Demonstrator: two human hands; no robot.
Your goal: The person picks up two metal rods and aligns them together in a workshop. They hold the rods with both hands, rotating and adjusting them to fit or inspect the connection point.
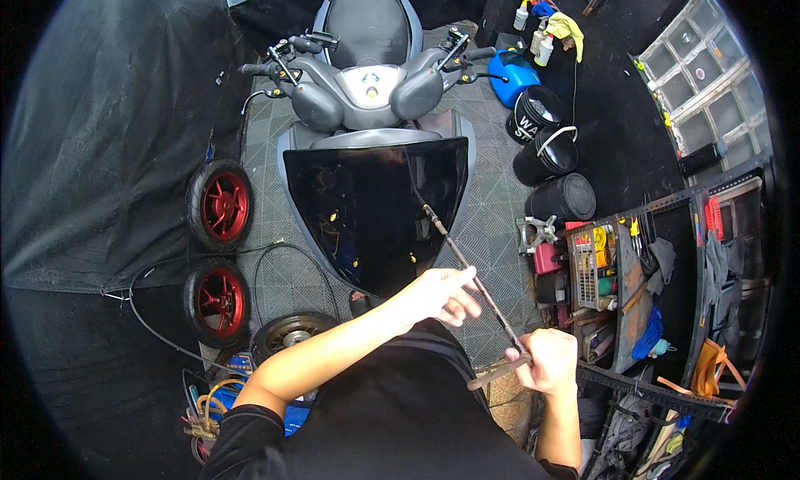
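Observation:
My right hand (pixel 549 360) is closed round the handle end of a long, worn T-handle wrench (pixel 475 277). Its thin shaft slants up and left, over the dark windscreen (pixel 367 205) of a grey scooter (pixel 372 86). Part of the crossbar sticks out to the left of that fist. My left hand (pixel 442 298) reaches in from the left with its fingers apart. One fingertip is at the shaft, and whether it touches or just overlaps it I cannot tell. The wrench's far tip seems to be in the air above the windscreen.
Two red-rimmed wheels (pixel 218 205) and a third wheel (pixel 293 336) lie at left, with a black hose (pixel 150 322) near them. Black buckets (pixel 546 155) and a blue container (pixel 512 78) stand right of the scooter. A loaded tool shelf (pixel 621 297) is near my right arm.

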